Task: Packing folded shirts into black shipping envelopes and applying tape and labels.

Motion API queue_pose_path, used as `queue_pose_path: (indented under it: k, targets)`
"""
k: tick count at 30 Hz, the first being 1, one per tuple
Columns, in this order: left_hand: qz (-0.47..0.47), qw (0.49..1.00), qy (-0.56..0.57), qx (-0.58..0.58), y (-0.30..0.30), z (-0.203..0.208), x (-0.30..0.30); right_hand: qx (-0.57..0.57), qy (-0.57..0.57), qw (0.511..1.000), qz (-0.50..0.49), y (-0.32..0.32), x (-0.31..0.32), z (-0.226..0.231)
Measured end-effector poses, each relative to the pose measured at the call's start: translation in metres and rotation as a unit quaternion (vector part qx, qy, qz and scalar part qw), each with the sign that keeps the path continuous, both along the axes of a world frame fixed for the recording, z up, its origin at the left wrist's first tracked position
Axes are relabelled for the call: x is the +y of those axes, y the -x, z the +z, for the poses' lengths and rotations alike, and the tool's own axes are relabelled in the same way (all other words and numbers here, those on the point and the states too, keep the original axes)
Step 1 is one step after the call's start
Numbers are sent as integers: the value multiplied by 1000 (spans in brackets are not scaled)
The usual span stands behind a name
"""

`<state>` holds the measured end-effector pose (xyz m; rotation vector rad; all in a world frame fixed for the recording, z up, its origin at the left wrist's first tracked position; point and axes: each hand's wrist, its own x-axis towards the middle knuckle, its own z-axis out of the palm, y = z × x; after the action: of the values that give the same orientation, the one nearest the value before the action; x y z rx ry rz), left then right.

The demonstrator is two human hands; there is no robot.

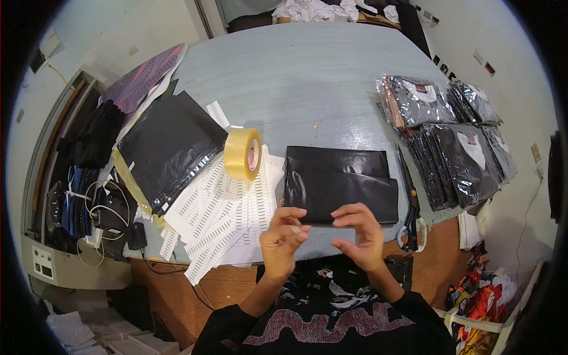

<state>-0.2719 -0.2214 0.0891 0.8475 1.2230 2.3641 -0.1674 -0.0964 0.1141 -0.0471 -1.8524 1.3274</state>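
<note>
This looks like a garment-packing workroom: the big table (266, 77) carries stacks of bagged clothes (473, 163), a black plastic packet (343, 198), packing tape (235, 155), scissors (412, 200) and printed sheets (216, 216); white cloth (316, 10) lies heaped beyond the table's far edge.

Two hands (280, 244) (363, 239), one tape (235, 157), one scissors (413, 195), apparently one folded bag (341, 195)

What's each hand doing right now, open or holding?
Left hand: curled; cannot tell whether it holds anything.
Right hand: open, thumb apart, nothing visibly held.
</note>
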Motion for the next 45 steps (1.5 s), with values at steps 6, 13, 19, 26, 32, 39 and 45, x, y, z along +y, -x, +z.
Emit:
queue_pose_path:
  k: [6,13,19,26,32,39,45]
  targets:
    - [-146,935,-20,-322,-10,-13,7,-56,183,977,93,19,-25,-20]
    - [-164,935,-75,-305,-14,-15,11,-41,238,967,87,27,-30,-26]
    - [-187,939,22,-288,-6,-20,9,19,348,934,84,26,-13,-25]
    - [-64,921,-58,-379,68,-14,45,73,336,938,-34,18,18,-25]
    - [177,905,-35,-386,118,-4,100,67,345,935,-42,13,15,-34]
    - [385,879,-156,-233,149,-30,105,9,340,940,-30,7,5,-39]
    - [179,956,-79,-217,109,28,33,17,344,939,4,5,15,-36]
